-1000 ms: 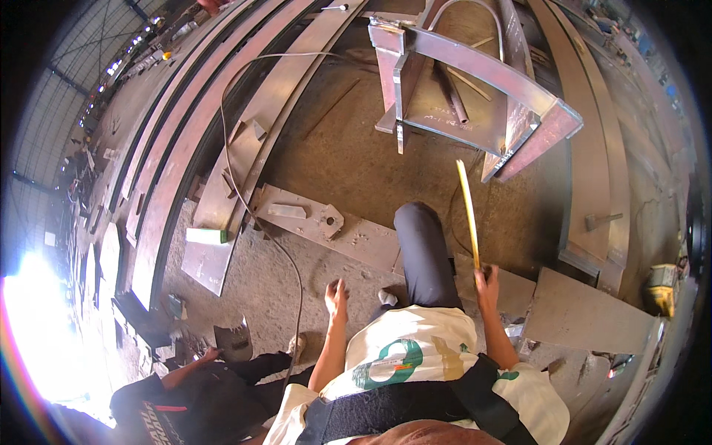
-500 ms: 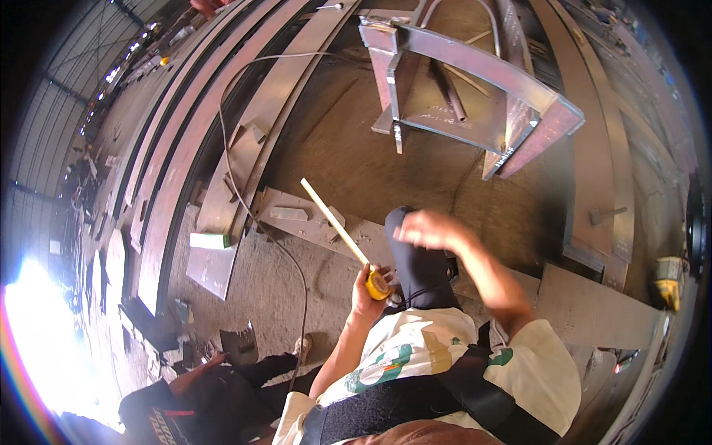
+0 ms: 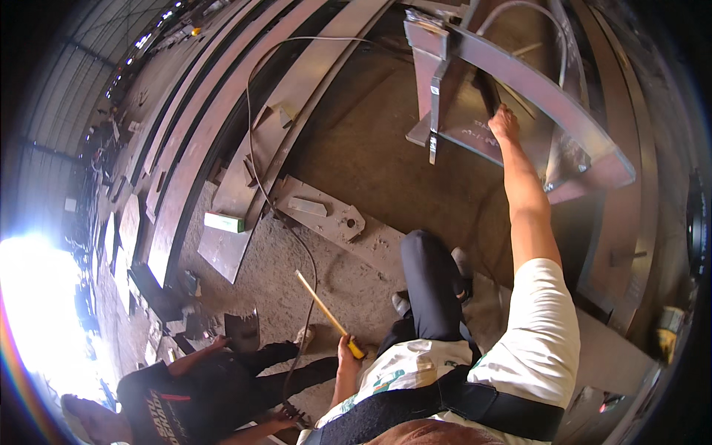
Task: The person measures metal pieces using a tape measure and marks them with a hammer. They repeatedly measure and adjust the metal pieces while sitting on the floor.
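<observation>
My left hand (image 3: 346, 361) is closed around a yellow tape measure (image 3: 357, 349) by my waist. Its blade (image 3: 319, 302) sticks out stiffly, up and to the left. My right arm is stretched far forward. At its end, my right hand (image 3: 504, 124) is closed at the near end of a dark pipe-like rod (image 3: 486, 92), which lies inside a welded steel frame (image 3: 519, 73). The fingers partly hide that end. The frame has a curved top plate and upright end plates, with a thin light-coloured rod (image 3: 518, 99) beside the dark one.
Long steel plates (image 3: 222, 96) run along the left, a cable (image 3: 251, 141) crossing them. A green-and-white box (image 3: 224, 222) rests on one. A flat plate with a hole (image 3: 326, 215) lies before my knee. Another person (image 3: 200, 397) is at lower left. A yellow tool (image 3: 669, 334) stands far right.
My right hand has gone from above my knee forward into the steel frame, onto the dark rod. My left hand, with the tape measure, has come lower and nearer my body. The view has shifted.
</observation>
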The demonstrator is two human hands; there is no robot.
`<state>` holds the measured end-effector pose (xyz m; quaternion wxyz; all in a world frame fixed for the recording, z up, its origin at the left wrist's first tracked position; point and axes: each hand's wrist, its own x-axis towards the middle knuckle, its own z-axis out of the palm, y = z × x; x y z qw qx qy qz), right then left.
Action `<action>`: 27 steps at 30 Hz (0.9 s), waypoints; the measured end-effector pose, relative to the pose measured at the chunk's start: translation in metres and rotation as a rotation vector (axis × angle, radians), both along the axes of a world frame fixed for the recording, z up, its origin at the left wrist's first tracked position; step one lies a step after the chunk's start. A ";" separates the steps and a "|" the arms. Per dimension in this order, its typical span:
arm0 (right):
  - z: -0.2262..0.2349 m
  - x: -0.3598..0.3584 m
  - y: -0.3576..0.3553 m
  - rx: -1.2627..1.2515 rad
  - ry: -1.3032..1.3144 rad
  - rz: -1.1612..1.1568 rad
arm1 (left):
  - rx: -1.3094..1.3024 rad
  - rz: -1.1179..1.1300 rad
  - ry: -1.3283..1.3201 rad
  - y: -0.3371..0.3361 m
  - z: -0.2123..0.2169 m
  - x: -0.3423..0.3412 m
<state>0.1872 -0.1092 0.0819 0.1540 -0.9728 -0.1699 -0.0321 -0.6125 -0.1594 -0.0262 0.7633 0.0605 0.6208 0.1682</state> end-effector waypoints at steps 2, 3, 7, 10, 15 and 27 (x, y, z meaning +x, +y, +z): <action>0.003 0.022 -0.003 0.001 -0.011 -0.015 | -0.017 -0.010 0.056 -0.004 -0.010 0.001; 0.009 0.018 0.003 -0.005 0.056 0.054 | -0.001 0.012 0.059 -0.004 -0.010 -0.004; 0.041 -0.023 -0.009 0.327 0.254 0.160 | -0.012 0.099 0.080 0.000 -0.025 -0.011; 0.044 -0.105 -0.036 0.943 1.029 -0.014 | -0.013 0.134 0.055 0.008 -0.031 0.002; 0.040 -0.187 -0.064 1.544 1.401 -0.105 | -0.008 0.026 -0.132 0.040 -0.029 0.013; 0.139 -0.356 -0.149 1.189 1.050 0.062 | 0.003 -0.077 -0.010 0.050 -0.059 -0.004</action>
